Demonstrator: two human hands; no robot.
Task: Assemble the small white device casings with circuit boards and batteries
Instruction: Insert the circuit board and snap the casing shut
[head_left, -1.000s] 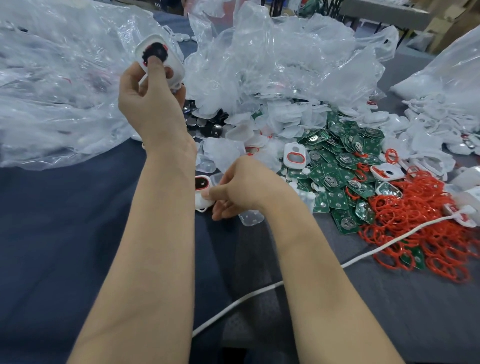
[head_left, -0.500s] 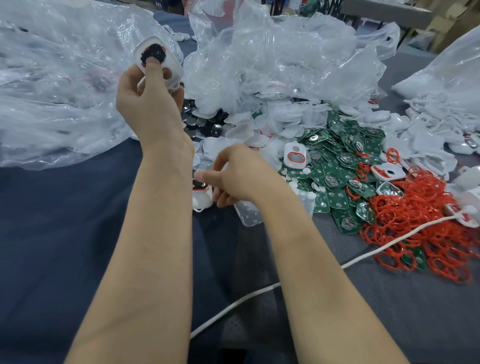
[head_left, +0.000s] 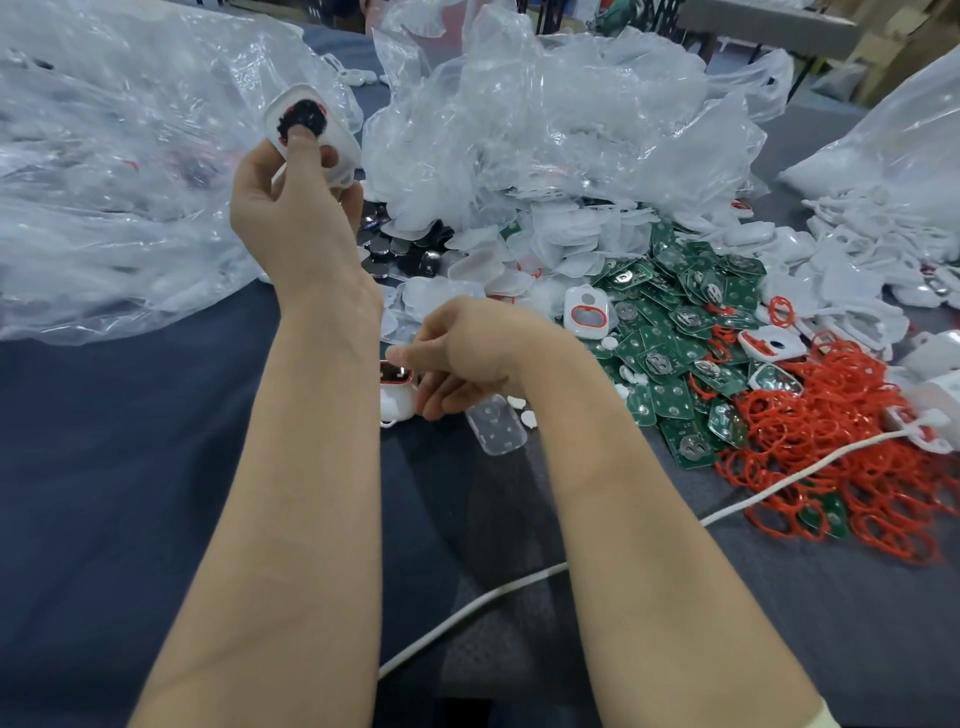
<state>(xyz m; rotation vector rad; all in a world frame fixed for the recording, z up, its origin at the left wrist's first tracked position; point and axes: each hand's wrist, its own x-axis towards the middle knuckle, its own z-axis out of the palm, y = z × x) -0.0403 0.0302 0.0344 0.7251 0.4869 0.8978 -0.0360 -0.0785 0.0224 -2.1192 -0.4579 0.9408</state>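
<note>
Head view: the left hand (head_left: 296, 218) is raised over the far left part of the desk (head_left: 104, 467) and grips a white casing (head_left: 332, 150), fingers curled behind it and the thumb pressing a dark round part (head_left: 304, 115) set in its open face. The right hand (head_left: 467, 353) sits low near the middle of the desk, fingers curled, the forefinger reaching left over a second casing (head_left: 397, 397) that has a red ring at its top and stands on the dark cloth. Whether this hand pinches that casing or only touches it cannot be told. Just to the right of it lies a clear cover (head_left: 496, 428). Toward the right edge are a heap of green circuit boards (head_left: 675, 332) and, nearer, a tangle of red rings (head_left: 831, 457); another ringed casing (head_left: 586, 314) rests on the boards. Coin batteries (head_left: 405, 249) lie behind the left wrist. Crumpled clear bags (head_left: 545, 130) fill the far side, and a white cable (head_left: 519, 587) crosses toward the near edge.
</note>
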